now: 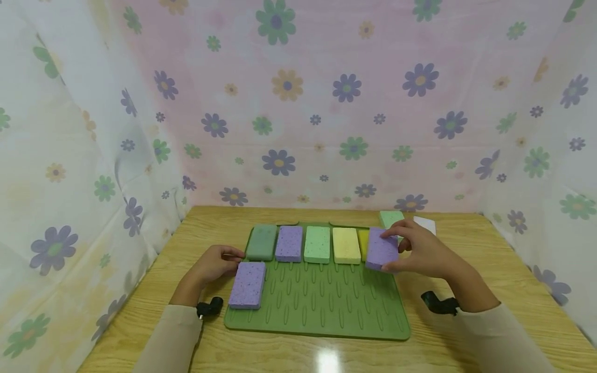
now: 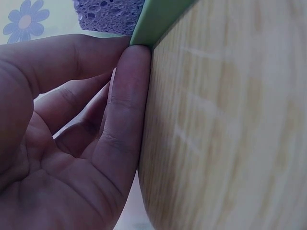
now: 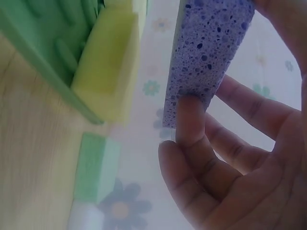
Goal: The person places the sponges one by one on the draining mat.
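Here, right fingers (image 1: 404, 225) pinch a purple sponge (image 1: 380, 252), partly hiding the mat's (image 1: 326, 322) deep-yellow sponge (image 1: 363, 242). Left fingertips (image 2: 132, 61) meet at the mat's edge.

Purple sponge (image 1: 382, 251) (darkly flecked) — green mat (image 1: 322, 321), ridged — pink flowered backdrop (image 1: 308, 98).

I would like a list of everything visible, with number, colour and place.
Table: 1, wood-brown, centre
Cloth: count unclear, flowered pink-white, around table
Mat: 1, green, on table
Sponges: 3, purple, mat's near left, back row, one held
Sponges: 2, light green, back row, behind mat's right
Sponges: 2, yellow, back row
Block: 1, grey-green, row's left end
Block: 1, white, table's right rear
Devices: 2, black, wrists
Sleeves: 2, beige, forearms
Left grip: 1, bare, mat's left edge
Right grip: 1, bare, holding purple sponge
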Demonstrator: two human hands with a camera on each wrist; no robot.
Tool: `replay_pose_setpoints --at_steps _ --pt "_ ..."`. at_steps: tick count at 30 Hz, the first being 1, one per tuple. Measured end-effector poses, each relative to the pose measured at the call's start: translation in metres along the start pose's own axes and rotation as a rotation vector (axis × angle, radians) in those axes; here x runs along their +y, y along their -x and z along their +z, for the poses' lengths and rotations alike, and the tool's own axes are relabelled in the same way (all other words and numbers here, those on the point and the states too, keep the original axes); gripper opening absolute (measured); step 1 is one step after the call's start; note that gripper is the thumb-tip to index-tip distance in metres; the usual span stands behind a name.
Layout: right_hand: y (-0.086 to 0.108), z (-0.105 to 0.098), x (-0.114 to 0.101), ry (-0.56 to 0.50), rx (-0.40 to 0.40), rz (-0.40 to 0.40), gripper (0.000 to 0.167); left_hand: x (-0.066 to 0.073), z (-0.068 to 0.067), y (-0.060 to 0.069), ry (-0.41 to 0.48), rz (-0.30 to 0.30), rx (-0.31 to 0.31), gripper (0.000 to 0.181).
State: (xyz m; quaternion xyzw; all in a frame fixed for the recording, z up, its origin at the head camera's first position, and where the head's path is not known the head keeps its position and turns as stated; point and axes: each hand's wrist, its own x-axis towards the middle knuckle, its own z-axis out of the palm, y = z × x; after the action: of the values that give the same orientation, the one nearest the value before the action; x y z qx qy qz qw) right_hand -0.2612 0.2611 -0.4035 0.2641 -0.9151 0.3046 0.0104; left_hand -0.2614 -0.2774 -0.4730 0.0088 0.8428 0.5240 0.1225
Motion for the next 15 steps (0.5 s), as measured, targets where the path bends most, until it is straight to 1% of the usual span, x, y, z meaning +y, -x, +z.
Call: replay_pose_setpoints --at_steps 5,10,15 --pt "-0.005 0.009 -0.008 -0.005 -0.017 -0.026 0.074 0.000 -0.001 0.001 -0.004 0.000 0.000 0.029" --pt "-0.010 0.017 -0.016 -0.031 -0.050 -0.039 0.075 0.000 -0.001 0.001 -0.004 0.006 -0.004 0.029" --pt "-0.014 0.024 -0.024 -0.035 -0.080 -0.062 0.074 0.000 -0.001 0.000 0.009 0.004 -0.005 0.029"
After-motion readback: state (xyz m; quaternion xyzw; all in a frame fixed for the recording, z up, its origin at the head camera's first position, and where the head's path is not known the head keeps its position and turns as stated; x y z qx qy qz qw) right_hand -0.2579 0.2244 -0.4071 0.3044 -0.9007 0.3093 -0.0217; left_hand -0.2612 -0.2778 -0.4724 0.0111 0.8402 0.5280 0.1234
